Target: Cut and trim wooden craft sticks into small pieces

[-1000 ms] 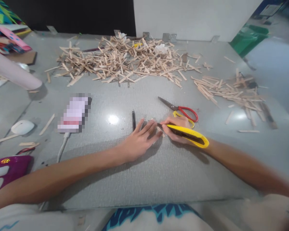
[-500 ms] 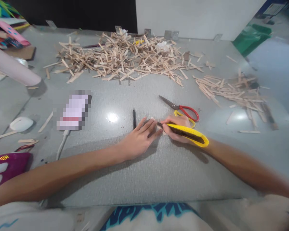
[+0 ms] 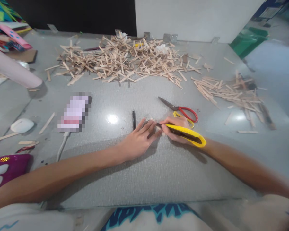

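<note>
My right hand [image 3: 177, 128] is closed around a yellow utility knife [image 3: 186, 134], its blade tip pointing left at a small wooden stick piece [image 3: 156, 125] on the grey table [image 3: 144, 173]. My left hand [image 3: 139, 141] lies flat with fingers stretched out, pressing on that stick piece. A black pen [image 3: 134, 119] lies just beyond my left fingers. Red-and-yellow scissors [image 3: 181, 111] rest right behind my right hand.
A large heap of wooden sticks [image 3: 120, 61] spreads across the far side, a smaller heap [image 3: 231, 91] at the right. A phone [image 3: 74, 112] with a cable, a white mouse [image 3: 21, 125] and a magenta device [image 3: 9, 165] lie at the left. A pink tube [image 3: 14, 72] juts in.
Almost nothing differs: both hands stay on the stick piece, and the knife shifts very slightly. The view wobbles a little.
</note>
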Tool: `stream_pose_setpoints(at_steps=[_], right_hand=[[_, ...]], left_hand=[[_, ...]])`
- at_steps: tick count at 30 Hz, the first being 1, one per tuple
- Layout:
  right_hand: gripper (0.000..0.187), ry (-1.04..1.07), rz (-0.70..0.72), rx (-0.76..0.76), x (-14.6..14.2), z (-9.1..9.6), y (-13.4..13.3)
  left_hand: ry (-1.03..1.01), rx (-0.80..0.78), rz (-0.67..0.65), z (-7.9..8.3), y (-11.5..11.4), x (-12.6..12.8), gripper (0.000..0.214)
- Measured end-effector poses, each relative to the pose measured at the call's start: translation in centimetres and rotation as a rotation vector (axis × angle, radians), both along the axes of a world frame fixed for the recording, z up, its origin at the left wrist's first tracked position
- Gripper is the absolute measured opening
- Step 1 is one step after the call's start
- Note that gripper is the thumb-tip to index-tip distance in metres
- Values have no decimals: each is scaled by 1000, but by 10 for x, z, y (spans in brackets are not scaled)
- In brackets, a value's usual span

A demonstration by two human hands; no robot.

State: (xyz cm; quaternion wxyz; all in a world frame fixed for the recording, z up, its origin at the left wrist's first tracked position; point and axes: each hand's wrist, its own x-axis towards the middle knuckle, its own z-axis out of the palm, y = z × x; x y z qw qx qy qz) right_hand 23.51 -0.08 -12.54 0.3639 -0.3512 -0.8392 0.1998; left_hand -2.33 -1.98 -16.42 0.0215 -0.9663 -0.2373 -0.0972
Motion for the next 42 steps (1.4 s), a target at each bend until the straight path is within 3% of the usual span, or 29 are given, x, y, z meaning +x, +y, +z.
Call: stream_pose_setpoints(at_steps=[10, 23, 36, 42], right_hand=[[14, 59, 8, 59, -2, -12, 3], [19, 52, 23, -32, -1, -9, 2], [26, 29, 4, -69, -2, -4, 1], [27, 12, 19, -79, -2, -2, 0]], left_hand=[[8, 15, 3, -1, 0, -1, 74], [3, 25, 19, 9, 1, 3, 76], [22, 31, 52, 16, -3, 5, 60], [29, 1, 62, 17, -5, 3, 67]])
